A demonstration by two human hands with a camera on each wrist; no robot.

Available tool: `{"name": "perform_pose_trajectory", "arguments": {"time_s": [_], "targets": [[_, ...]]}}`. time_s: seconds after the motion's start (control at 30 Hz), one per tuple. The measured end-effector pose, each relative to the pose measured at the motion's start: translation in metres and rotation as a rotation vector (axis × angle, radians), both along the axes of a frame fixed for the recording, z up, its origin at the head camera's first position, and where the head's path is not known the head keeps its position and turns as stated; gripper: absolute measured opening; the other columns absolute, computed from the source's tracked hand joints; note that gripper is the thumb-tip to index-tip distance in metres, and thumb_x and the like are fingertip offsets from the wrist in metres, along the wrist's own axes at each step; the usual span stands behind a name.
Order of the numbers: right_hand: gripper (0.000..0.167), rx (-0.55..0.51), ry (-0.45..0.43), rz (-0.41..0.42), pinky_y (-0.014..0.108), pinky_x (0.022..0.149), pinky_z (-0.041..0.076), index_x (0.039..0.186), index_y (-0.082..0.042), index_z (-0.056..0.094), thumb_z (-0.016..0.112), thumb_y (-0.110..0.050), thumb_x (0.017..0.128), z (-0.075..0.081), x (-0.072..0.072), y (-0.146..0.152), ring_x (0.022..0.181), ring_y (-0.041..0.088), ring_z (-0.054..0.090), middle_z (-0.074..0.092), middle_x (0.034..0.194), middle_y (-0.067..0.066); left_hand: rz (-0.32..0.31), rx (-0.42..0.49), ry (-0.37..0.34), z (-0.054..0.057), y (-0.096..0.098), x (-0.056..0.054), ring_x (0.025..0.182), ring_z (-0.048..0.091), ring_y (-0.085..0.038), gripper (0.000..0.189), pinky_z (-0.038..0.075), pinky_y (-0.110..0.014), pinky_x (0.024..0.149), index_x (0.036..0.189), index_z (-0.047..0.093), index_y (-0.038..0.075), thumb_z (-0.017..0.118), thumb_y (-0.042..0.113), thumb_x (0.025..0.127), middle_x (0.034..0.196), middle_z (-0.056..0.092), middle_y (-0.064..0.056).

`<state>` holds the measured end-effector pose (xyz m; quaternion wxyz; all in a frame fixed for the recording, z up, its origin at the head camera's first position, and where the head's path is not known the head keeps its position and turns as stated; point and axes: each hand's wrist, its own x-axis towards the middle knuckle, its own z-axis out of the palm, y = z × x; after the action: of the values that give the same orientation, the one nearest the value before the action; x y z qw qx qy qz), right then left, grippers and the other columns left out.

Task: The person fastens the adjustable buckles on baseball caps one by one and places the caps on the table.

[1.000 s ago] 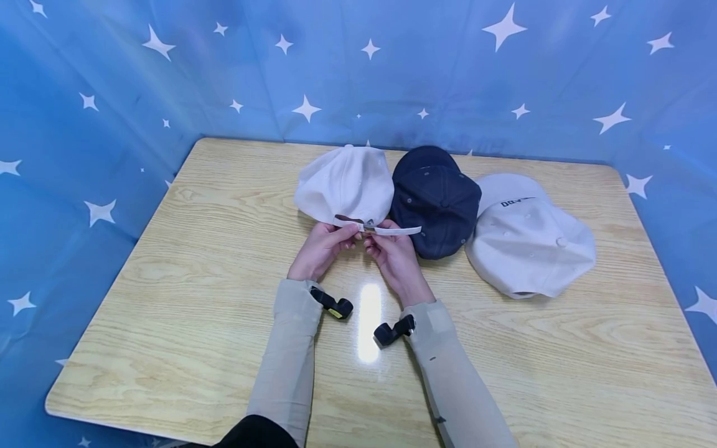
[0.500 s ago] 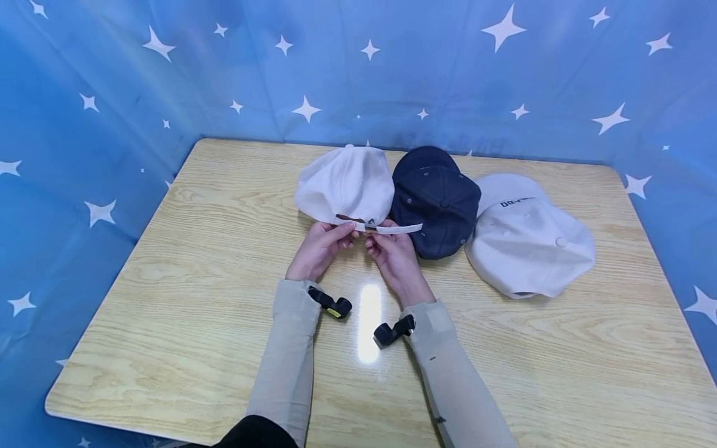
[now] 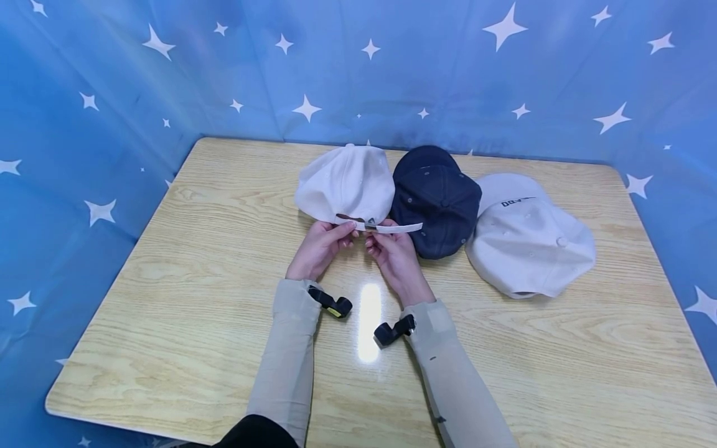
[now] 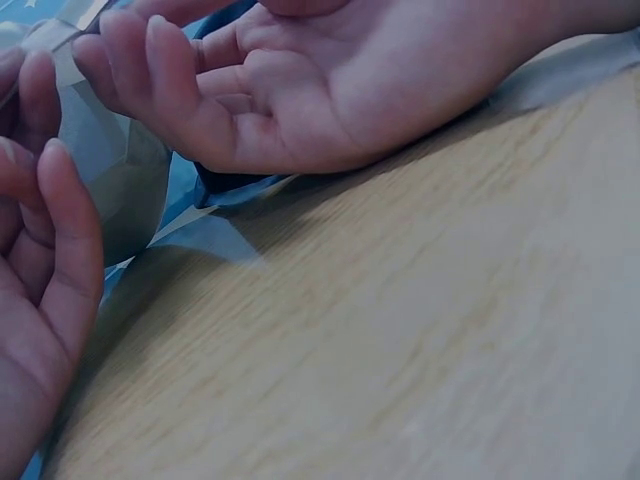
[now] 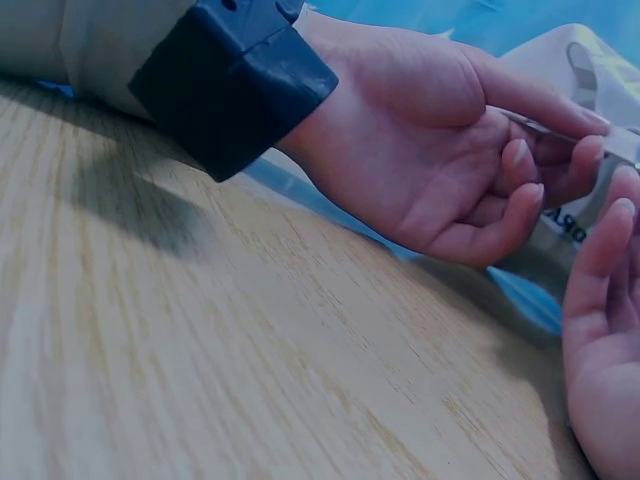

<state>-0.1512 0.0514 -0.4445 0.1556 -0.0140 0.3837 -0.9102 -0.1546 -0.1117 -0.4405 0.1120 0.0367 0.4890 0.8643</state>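
Observation:
A white baseball cap (image 3: pixel 347 183) sits at the back middle of the table, its rear opening facing me. Its white strap (image 3: pixel 402 229) runs sideways through a small metal buckle (image 3: pixel 370 226), the loose end sticking out to the right. My left hand (image 3: pixel 317 249) pinches the strap just left of the buckle between thumb and fingers. Close beside it, my right hand (image 3: pixel 396 254) pinches the strap by the buckle. The right wrist view shows the left thumb lying along the white strap (image 5: pixel 622 145). Fingertips partly hide the buckle.
A navy cap (image 3: pixel 435 205) touches the white cap's right side. Further right lies another white cap (image 3: pixel 532 239) with dark lettering. The wooden table (image 3: pixel 185 298) meets a blue star-patterned curtain (image 3: pixel 252 68) at the back and sides.
The left hand has shifted very slightly left along the strap. The strap's loose end reaches a touch further right. The right hand and all the caps stay put.

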Motion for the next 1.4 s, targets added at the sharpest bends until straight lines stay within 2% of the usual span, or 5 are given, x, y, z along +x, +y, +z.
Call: {"name": "perform_pose_trajectory", "arguments": {"time_s": [0.67,1.07,1.4], "targets": [[0.013,-0.001,0.0,0.003,0.019,0.058,0.046,0.09,-0.008,0.045,0.046,0.005,0.089,-0.0013,-0.0008,-0.0008,0.067,0.012,0.055,0.061,0.08,0.005,0.011,-0.023,-0.034,0.0001,0.0003,-0.0007,0.064,0.052,-0.013,0.005,0.046,-0.024,0.061,0.088,0.06,0.001,0.059,0.004,0.084,0.08,0.061,-0.009],[0.012,0.007,0.008,0.018,0.02,0.059,0.046,0.088,-0.008,0.047,0.057,-0.002,0.085,-0.0006,-0.0018,-0.0005,0.067,0.013,0.057,0.062,0.081,0.007,0.009,-0.044,-0.027,0.0012,0.0012,-0.0011,0.065,0.053,-0.013,0.007,0.047,-0.023,0.062,0.089,0.061,0.003,0.059,0.007,0.085,0.081,0.062,-0.008],[0.013,0.014,-0.013,0.01,0.02,0.059,0.047,0.089,-0.008,0.047,0.058,-0.002,0.085,-0.0016,-0.0019,-0.0007,0.066,0.013,0.057,0.061,0.079,0.007,0.004,-0.036,-0.023,0.0001,0.0015,-0.0016,0.067,0.053,-0.014,0.009,0.047,-0.024,0.062,0.091,0.059,0.002,0.06,0.007,0.084,0.082,0.061,-0.009]]}}
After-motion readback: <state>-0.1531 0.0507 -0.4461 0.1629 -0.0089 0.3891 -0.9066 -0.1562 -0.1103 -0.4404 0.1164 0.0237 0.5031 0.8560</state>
